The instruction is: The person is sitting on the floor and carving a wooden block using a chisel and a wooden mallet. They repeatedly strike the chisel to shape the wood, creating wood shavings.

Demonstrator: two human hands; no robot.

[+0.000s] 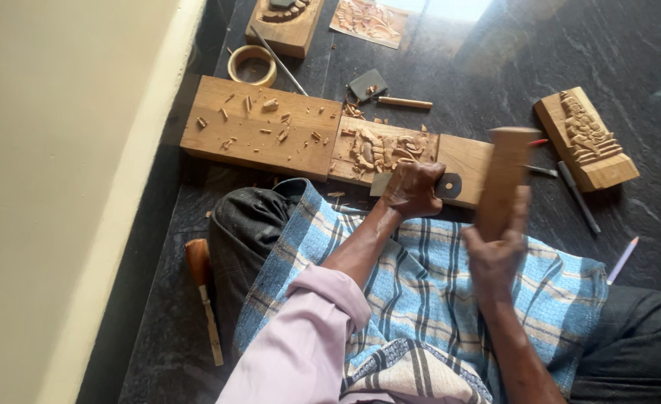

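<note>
Head view: mallet [504, 179] seemingly above right hand [495, 258].

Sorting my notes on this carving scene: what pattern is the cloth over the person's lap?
Blue and white checks with dark stripes on the cloth, clearest in the head view.

The cloth [435, 292] on the lap is blue-and-white check with dark stripes. The sleeve [304, 352] is pale lilac — the floor [570, 60] black, speckled stone.

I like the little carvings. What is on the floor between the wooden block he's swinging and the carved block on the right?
In the head view, between the wooden mallet and the carved block lie a red-tipped pencil and dark tools on the floor.
</note>
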